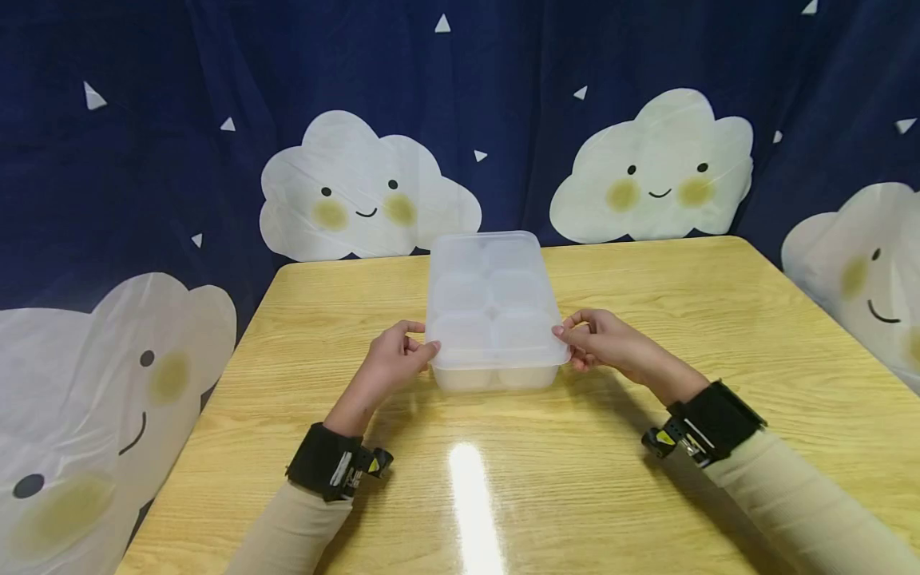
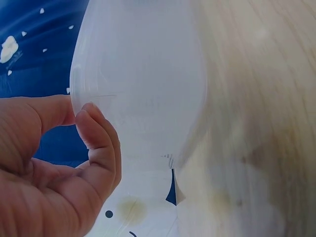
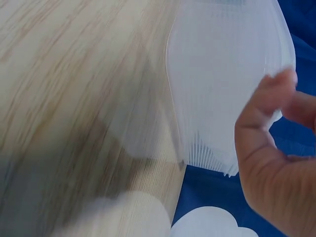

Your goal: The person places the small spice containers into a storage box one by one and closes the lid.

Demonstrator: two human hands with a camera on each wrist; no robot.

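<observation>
A translucent white plastic storage box (image 1: 496, 378) stands at mid-table, showing two columns of compartments through its frosted lid (image 1: 492, 297). At the near left corner, my left hand (image 1: 397, 351) pinches the lid's rim between thumb and fingers. My right hand (image 1: 609, 345) pinches the rim at the near right corner in the same way. The left wrist view has the box wall (image 2: 143, 64) beside the left hand (image 2: 69, 173). In the right wrist view, the right hand (image 3: 269, 143) is at the edge of the box (image 3: 222, 74). Whether the base touches the table cannot be told.
Under the box is a light wood-grain table (image 1: 302, 479) with rounded far corners. Behind it hangs a dark blue curtain (image 1: 503, 72) printed with smiling clouds and small white triangles. Each forearm wears a black wrist strap (image 1: 325, 459) with a small camera.
</observation>
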